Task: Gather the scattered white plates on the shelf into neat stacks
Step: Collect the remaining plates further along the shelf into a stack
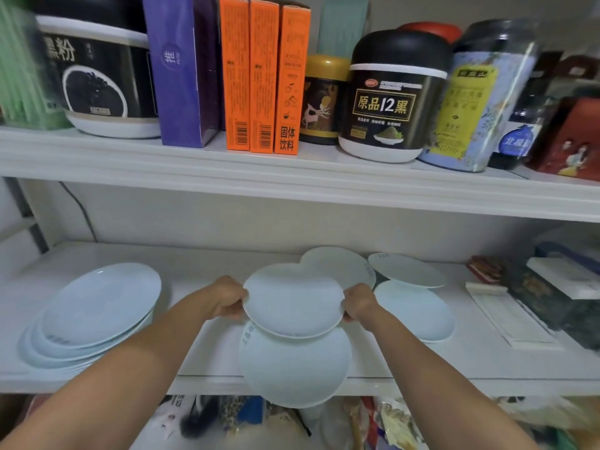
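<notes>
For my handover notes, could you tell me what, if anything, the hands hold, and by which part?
One white plate is held: the left hand grips its left rim, the right hand its right rim.

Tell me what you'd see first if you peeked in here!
Two hands in the middle: the left hand and right hand grip a white plate by its rim. A stack of plates sits at the left, and three bright orange boxes stand on the upper shelf.
</notes>
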